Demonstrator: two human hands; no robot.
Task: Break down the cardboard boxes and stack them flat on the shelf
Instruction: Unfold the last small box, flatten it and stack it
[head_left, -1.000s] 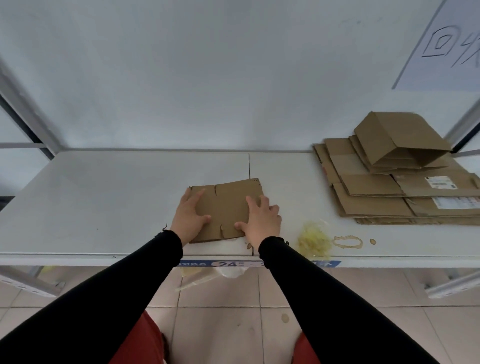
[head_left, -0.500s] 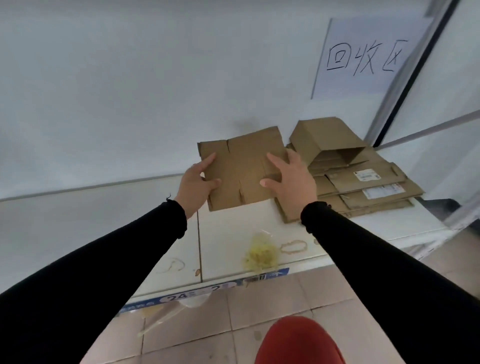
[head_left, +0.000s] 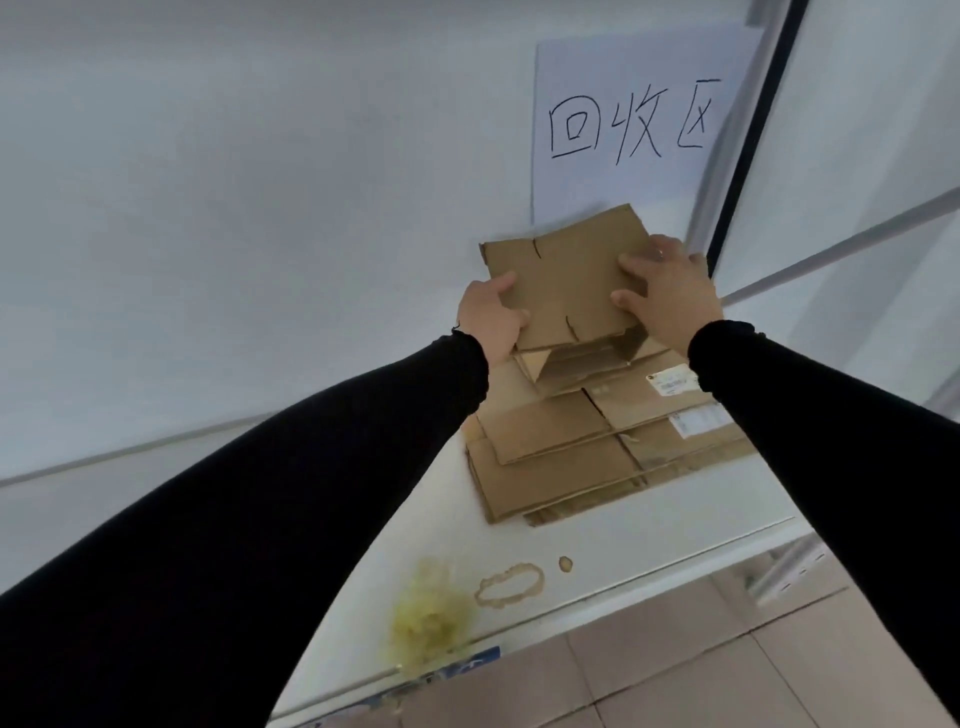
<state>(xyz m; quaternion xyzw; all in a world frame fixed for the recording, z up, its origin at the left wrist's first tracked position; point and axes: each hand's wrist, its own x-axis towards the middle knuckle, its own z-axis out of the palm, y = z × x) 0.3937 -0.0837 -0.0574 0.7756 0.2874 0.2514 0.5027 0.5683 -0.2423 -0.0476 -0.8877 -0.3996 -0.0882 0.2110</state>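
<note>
1. A flattened brown cardboard box (head_left: 566, 280) with short slits along its edges is held in the air by both hands, just above a stack of flattened brown cardboard boxes (head_left: 561, 457).
2. The left hand (head_left: 491, 319) grips its left edge, thumb on top and fingers curled beneath.
3. The right hand (head_left: 667, 296) grips its right side, thumb and fingers pressing the top face.
4. The stack lies at the right end of the white shelf (head_left: 649, 535), one partly open box on top.
5. A white paper sign (head_left: 623, 124) with handwritten characters hangs on the wall behind.
6. A yellowish stain (head_left: 428, 618) and a brown ring mark (head_left: 509, 584) sit near the shelf's front edge.
</note>
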